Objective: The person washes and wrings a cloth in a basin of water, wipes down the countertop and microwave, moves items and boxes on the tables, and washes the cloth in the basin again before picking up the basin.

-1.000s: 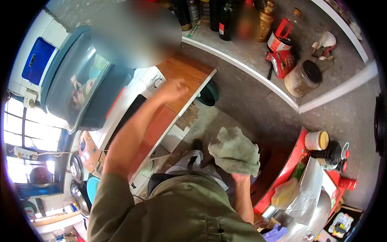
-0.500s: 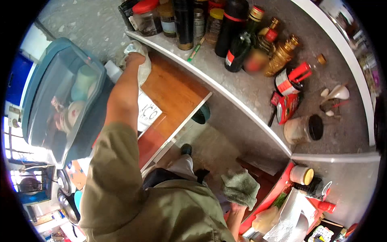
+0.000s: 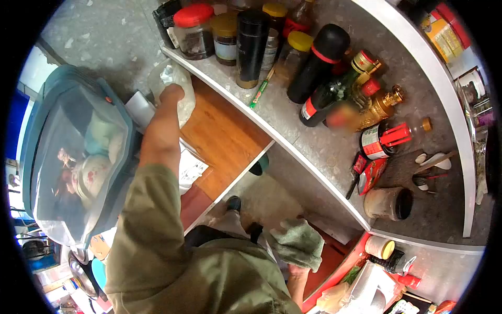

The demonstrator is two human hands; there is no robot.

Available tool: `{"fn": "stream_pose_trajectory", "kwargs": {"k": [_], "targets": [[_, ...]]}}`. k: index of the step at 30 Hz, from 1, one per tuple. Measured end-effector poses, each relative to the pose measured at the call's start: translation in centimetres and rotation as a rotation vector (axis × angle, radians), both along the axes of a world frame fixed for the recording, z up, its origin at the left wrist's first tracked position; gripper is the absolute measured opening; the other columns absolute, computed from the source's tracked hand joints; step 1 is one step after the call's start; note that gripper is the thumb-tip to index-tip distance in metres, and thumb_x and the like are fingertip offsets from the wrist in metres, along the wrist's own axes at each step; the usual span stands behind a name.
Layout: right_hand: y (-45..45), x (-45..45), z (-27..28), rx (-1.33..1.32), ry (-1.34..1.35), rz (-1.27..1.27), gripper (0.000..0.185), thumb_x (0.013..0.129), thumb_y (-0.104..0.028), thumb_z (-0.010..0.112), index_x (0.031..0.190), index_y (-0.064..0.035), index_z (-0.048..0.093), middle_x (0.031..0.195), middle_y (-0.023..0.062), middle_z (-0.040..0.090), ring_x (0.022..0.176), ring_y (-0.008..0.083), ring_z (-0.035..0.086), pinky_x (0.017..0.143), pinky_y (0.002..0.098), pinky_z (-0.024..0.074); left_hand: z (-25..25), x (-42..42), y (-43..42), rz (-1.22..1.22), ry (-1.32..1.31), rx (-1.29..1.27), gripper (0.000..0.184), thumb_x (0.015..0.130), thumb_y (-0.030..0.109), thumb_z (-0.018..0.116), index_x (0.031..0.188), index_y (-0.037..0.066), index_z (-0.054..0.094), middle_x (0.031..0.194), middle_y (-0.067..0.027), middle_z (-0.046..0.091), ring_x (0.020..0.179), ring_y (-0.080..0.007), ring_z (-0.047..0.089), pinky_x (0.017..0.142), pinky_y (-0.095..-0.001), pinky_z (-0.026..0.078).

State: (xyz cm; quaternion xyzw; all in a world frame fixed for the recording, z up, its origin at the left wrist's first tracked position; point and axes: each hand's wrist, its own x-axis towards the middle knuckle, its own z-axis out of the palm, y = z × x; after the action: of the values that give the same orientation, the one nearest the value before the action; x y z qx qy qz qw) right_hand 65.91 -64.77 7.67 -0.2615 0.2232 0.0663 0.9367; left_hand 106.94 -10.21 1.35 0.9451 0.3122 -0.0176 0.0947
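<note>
At the far end of the wooden tabletop [image 3: 230,123], my left hand [image 3: 171,93] is closed on a whitish translucent plastic bag [image 3: 186,103]. What is inside the bag cannot be made out. A white item with dark printing [image 3: 191,168] lies under my left forearm. Down at my right side, my right hand [image 3: 298,270] grips a grey-green cloth [image 3: 299,244], which hangs over and hides the fingers.
Left of my arm stands a clear-lidded dish bin [image 3: 78,152]. Along the grey shelf [image 3: 329,152] are a red-lidded jar [image 3: 194,34], black flasks [image 3: 253,49] and several bottles. A red-edged counter at lower right carries a yellow-lidded jar [image 3: 380,247] and packages.
My view has shifted, so the shelf items appear lower and further right. My left hand stays at the plastic bag, and the cloth in my right hand has moved slightly left.
</note>
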Motion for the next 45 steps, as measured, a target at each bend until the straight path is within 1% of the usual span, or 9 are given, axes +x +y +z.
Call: {"fn": "stream_pose_trajectory", "kwargs": {"k": [6,14,16,25,29,32,34,36,45], "targets": [[-2.1,0.6,-0.8,-0.024,0.067,0.095,0.049,0.093,-0.045,0.043,0.127,-0.0113,0.051,0.127,0.0092,0.054,0.117,0.0292,0.049,0.102,0.0473,0.0370,7.2,2.5,-1.3,0.205,-0.312,-0.302,0.045,0.083,0.028,0.045,0.110,-0.003,0.064,0.120,-0.0235,0.058,0.112,-0.0382,0.056,0.094,-0.0415,0.044],[-5.6,3.6,0.8,0.075,0.047,0.319,0.046,0.093,-0.043,0.044,0.125,-0.0104,0.051,0.124,0.0108,0.056,0.116,0.0280,0.051,0.103,0.0460,0.0380,13.3,-1.8,-4.6,0.151,-0.734,-0.530,0.036,0.082,0.023,0.057,0.105,-0.005,0.059,0.100,-0.0187,0.062,0.096,-0.0286,0.062,0.075,-0.0371,0.052],[-6.5,3.9,0.9,0.137,0.034,0.382,0.047,0.093,-0.042,0.045,0.125,-0.0097,0.050,0.124,0.0118,0.055,0.117,0.0282,0.051,0.103,0.0465,0.0379,18.3,-7.8,-11.8,0.260,-0.951,-1.124,0.034,0.084,0.020,0.061,0.109,-0.003,0.054,0.093,-0.0139,0.055,0.091,-0.0301,0.062,0.071,-0.0392,0.054],[-4.6,5.3,0.8,0.238,-0.032,0.625,0.048,0.088,-0.041,0.051,0.123,-0.0085,0.050,0.124,0.0126,0.054,0.121,0.0344,0.045,0.102,0.0500,0.0373,21.9,-28.7,-22.3,-0.045,-1.270,-1.631,0.034,0.090,0.013,0.055,0.116,-0.008,0.047,0.114,-0.0176,0.052,0.094,-0.0346,0.062,0.079,-0.0422,0.057],[-2.3,6.9,-0.1,-0.079,-0.454,1.095,0.033,0.090,-0.043,0.047,0.095,-0.0106,0.049,0.099,0.0058,0.054,0.101,0.0243,0.049,0.083,0.0419,0.0411,20.4,-38.6,-26.7,0.166,-1.305,-1.702,0.025,0.090,0.012,0.056,0.110,-0.003,0.051,0.108,-0.0133,0.058,0.091,-0.0305,0.064,0.077,-0.0411,0.057],[-3.7,5.4,-4.6,0.268,-0.052,0.848,0.036,0.092,-0.045,0.045,0.096,-0.0100,0.048,0.101,0.0057,0.053,0.101,0.0230,0.049,0.083,0.0411,0.0409,18.8,-45.5,-27.3,0.375,-1.244,-1.666,0.009,0.090,0.012,0.057,0.094,0.005,0.054,0.091,-0.0026,0.058,0.084,-0.0170,0.061,0.073,-0.0350,0.055],[-5.0,6.2,-7.5,-0.659,-0.538,1.113,0.045,0.094,-0.046,0.043,0.121,-0.0099,0.043,0.123,0.0086,0.048,0.116,0.0246,0.045,0.099,0.0414,0.0345,17.9,-50.2,-26.3,0.462,-1.236,-1.595,0.006,0.090,0.013,0.057,0.088,0.008,0.055,0.084,0.0004,0.057,0.079,-0.0114,0.058,0.070,-0.0312,0.052],[-4.5,5.5,-8.1,0.175,-0.259,0.978,0.054,0.096,-0.045,0.041,0.138,-0.0115,0.037,0.141,0.0095,0.039,0.129,0.0263,0.037,0.110,0.0433,0.0273,17.2,-54.9,-25.4,0.543,-1.244,-1.459,0.009,0.090,0.015,0.058,0.083,0.010,0.055,0.082,0.0029,0.056,0.075,-0.0072,0.055,0.070,-0.0281,0.051],[5.6,2.3,-5.1,0.077,0.009,1.053,0.049,0.097,-0.037,0.043,0.137,-0.0087,0.036,0.140,0.0083,0.040,0.129,0.0250,0.037,0.110,0.0390,0.0277,15.7,-68.6,-20.3,0.863,-1.338,-0.929,0.006,0.090,0.012,0.057,0.088,0.006,0.055,0.087,-0.0034,0.062,0.075,-0.0090,0.059,0.068,-0.0224,0.049]]}}
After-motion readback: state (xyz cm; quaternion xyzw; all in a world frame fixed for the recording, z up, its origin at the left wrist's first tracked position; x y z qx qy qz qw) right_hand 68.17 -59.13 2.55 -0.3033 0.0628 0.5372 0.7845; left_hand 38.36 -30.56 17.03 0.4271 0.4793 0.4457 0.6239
